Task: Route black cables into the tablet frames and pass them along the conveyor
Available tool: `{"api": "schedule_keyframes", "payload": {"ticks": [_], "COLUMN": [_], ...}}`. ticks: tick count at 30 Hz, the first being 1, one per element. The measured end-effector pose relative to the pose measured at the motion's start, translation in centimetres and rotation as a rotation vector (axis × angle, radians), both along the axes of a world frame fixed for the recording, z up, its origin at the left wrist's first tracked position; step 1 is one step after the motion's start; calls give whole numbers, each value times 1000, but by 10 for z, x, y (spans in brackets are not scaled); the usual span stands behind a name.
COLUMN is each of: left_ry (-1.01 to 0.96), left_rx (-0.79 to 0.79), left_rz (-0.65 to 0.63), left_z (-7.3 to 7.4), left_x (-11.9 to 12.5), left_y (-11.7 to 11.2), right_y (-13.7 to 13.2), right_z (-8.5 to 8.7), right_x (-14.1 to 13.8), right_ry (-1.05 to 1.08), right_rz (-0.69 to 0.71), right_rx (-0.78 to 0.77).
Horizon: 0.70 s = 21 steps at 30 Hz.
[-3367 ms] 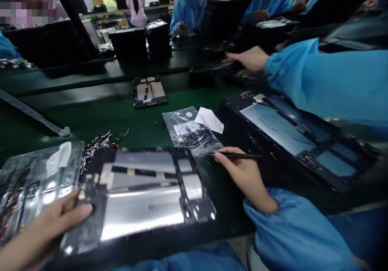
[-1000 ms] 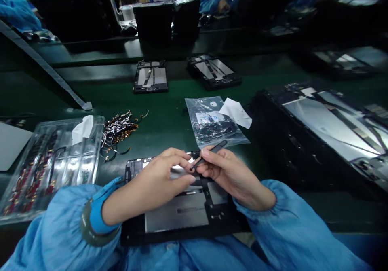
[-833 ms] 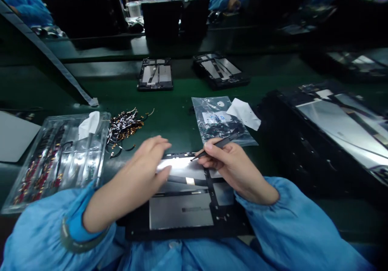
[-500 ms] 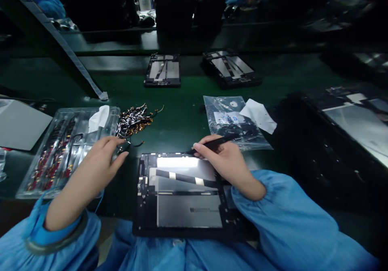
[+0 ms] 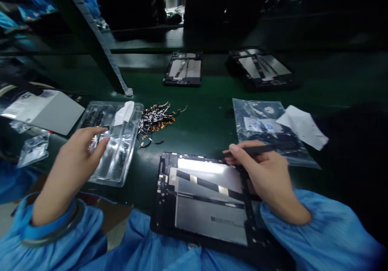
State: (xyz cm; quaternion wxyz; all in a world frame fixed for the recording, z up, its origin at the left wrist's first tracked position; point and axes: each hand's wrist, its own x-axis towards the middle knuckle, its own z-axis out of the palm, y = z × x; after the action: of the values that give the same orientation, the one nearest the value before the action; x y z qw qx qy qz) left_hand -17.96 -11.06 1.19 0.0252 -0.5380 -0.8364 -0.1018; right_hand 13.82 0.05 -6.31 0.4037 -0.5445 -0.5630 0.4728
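My left hand is over the left part of a clear plastic tray, thumb and index finger apart. A small dark bit shows by the index fingertip; I cannot tell whether it touches the finger. My right hand grips black tweezers, their tips pointing left above the upper right edge of an opened tablet. The tablet lies tilted at the bench's front edge, its metal back plate and dark ribbon cable showing. Right of the tray lies a pile of small flex cables with gold-coloured ends.
Two opened tablets stand farther back, one in the middle and one or more at right. A clear bag and white paper lie right. A pale box is left, near a slanted post. Blue-sleeved people are behind.
My left hand has moved left from the cable pile to the tray, and a cable lies loose before the pile. The tweezers have lifted slightly off the tablet's edge. The view has shifted left.
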Motion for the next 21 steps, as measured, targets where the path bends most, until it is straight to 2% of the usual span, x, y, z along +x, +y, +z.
{"api": "schedule_keyframes", "payload": {"ticks": [3,5,7,9,11,13,14,18,19,21], "left_ry": [86,144,235,328,364,328,305,304,312,305], "left_rx": [14,-38,-91,-118,-116,-83,-66,-108,-127,-154], "left_rz": [-258,-440,-565,-641,-671,-626,-562,-87,17,137], "left_z": [-25,-45,-61,-70,-70,-63,-58,-43,-43,-48], "left_x": [1,10,24,37,42,35,28,-13,-22,-32], "left_y": [15,28,38,44,47,47,45,28,22,11], "right_y": [1,1,1,1,0,0,0,0,1,1], "right_z": [-1,-3,-3,-1,1,3,4,6,6,5], "right_x": [0,0,0,-1,-2,-3,-3,-2,-2,-2], "right_ry": [-13,-35,-39,-21,-2,-8,-15,-46,-58,-80], "right_rz": [-9,-9,-12,-14,-20,-34,-45,-49,-40,-37], "right_rx": [-33,-43,-53,-71,-91,-110,-123,-181,-197,-221]}}
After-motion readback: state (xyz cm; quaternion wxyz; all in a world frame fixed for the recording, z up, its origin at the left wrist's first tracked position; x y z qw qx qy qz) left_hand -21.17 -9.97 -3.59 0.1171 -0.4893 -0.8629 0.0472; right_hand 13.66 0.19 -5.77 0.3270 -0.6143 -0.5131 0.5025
